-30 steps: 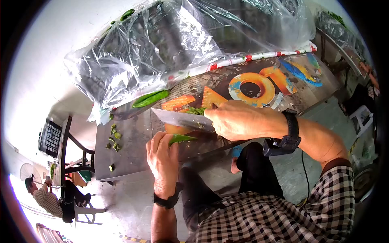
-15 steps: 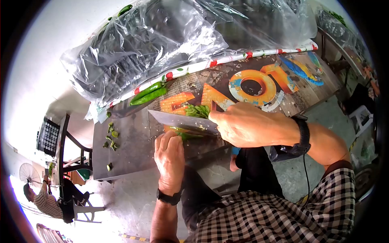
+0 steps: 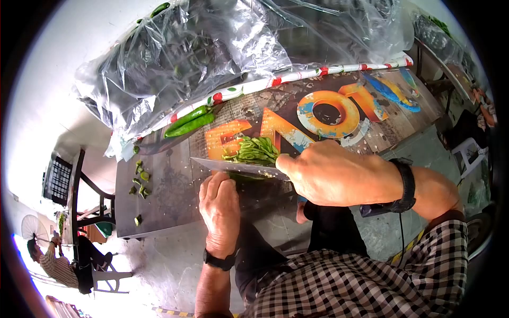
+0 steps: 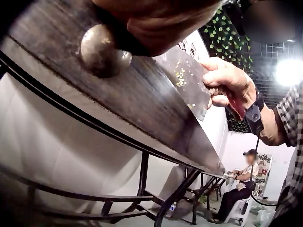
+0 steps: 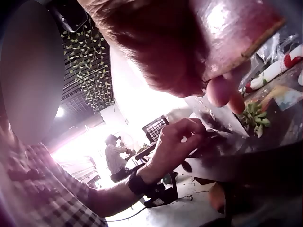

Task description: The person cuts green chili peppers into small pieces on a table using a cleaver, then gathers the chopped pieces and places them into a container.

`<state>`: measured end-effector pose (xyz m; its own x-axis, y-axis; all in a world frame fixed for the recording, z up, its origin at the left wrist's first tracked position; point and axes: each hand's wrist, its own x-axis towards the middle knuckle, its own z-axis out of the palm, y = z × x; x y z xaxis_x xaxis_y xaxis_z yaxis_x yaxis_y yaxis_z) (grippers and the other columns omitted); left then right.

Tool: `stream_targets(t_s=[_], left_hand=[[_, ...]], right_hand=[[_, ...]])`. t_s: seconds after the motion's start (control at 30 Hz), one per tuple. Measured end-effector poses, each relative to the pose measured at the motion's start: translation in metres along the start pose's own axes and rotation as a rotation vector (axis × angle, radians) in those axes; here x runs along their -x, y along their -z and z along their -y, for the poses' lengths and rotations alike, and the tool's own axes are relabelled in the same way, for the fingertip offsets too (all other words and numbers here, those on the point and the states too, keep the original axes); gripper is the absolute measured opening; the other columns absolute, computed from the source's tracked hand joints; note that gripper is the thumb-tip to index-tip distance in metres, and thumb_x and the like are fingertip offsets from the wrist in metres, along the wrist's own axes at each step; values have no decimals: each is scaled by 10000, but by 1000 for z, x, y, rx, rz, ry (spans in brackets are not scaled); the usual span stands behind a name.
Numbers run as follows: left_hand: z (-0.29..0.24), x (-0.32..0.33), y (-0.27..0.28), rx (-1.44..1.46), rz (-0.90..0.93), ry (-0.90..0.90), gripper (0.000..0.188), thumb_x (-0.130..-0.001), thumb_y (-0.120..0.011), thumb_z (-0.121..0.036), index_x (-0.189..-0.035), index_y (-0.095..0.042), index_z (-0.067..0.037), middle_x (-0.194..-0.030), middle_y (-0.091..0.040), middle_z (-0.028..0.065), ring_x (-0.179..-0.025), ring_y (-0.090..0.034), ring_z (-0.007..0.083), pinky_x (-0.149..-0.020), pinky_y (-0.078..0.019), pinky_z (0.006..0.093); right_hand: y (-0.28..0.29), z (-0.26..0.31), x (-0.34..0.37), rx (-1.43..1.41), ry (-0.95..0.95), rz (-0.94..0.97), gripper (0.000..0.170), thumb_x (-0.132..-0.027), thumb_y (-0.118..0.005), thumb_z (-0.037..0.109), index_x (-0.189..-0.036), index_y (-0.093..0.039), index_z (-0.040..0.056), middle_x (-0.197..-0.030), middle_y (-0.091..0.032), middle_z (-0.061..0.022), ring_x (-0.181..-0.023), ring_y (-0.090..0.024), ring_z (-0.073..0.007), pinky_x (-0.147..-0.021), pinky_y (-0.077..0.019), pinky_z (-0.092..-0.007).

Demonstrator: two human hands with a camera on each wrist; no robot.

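My right hand (image 3: 339,172) grips a broad kitchen knife (image 3: 233,167), its blade across the near side of a heap of sliced green chili pepper (image 3: 254,150). Pale seeds stick to the blade (image 4: 182,78) in the left wrist view. Close to the blade's near face, my left hand (image 3: 220,212) holds a green chili pepper (image 3: 245,178) down on the tabletop with curled fingers; knife and fingers hide most of it. Two whole green chili peppers (image 3: 189,124) lie beyond the knife to the left. Several cut stem ends (image 3: 140,183) are scattered at the table's left end.
Clear plastic sheeting (image 3: 185,63) covers a bulky heap along the table's far side, edged by a strawberry-patterned cloth (image 3: 275,81). The table (image 3: 164,206) has its near edge by my legs. At left, another person (image 3: 61,267) sits by a table with a black crate (image 3: 57,180).
The slices beyond the blade have grown into a larger heap, and less of the held chili pepper shows. My left hand has moved slightly right; the knife is lower in view.
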<state>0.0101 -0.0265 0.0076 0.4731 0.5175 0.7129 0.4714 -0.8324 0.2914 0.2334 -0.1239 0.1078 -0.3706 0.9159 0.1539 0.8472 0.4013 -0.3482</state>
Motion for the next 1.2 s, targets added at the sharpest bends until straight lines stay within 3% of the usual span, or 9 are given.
stream_targets(t_s=[0.07, 0.27, 0.57, 0.67, 0.77, 1.2], left_hand=[[1, 0, -1, 4, 1, 6, 128, -759, -637, 59, -863, -614, -13, -986, -650, 117, -912, -601, 327, -816, -502, 398], [2, 1, -2, 18, -1, 31, 132, -763, -630, 63, -869, -622, -17, -988, -656, 116, -922, -605, 323, -820, -502, 395], [3, 0, -1, 40, 9, 40, 144, -757, -621, 72, -875, -620, -12, -987, -660, 125, -926, -608, 336, -836, -499, 404], [4, 0, -1, 54, 13, 38, 154, -753, -615, 77, -881, -621, -10, -999, -665, 131, -933, -609, 343, -843, -499, 408], [4, 0, -2, 63, 21, 46, 163, -747, -609, 79, -884, -621, -9, -1013, -669, 137, -944, -610, 349, -852, -499, 414], [6, 0, -2, 77, 28, 68, 174, -751, -598, 79, -897, -617, -12, -1037, -673, 145, -977, -606, 358, -870, -494, 427]], right_hand=[[2, 0, 0, -4, -1, 25, 127, -891, -538, 87, -816, -525, -14, -598, -584, -205, -543, -606, -395, -507, -455, -494], [17, 8, 1, -115, -124, 138, 134, -894, -529, 84, -823, -525, -30, -585, -589, -208, -545, -626, -389, -516, -482, -480], [9, 13, 2, 75, -38, 80, 137, -901, -532, 85, -841, -529, -37, -591, -601, -204, -561, -632, -407, -523, -481, -488], [8, 6, 0, -71, -68, 99, 225, -843, -660, 114, -857, -475, -13, -565, -572, -176, -556, -621, -390, -479, -454, -467], [7, 1, -5, -194, -50, 126, 208, -846, -644, 91, -846, -468, -20, -565, -570, -171, -549, -614, -381, -481, -445, -460], [-23, -9, -48, -190, 30, 74, 123, -866, -542, 44, -811, -453, -20, -594, -518, -190, -574, -593, -376, -512, -426, -462]])
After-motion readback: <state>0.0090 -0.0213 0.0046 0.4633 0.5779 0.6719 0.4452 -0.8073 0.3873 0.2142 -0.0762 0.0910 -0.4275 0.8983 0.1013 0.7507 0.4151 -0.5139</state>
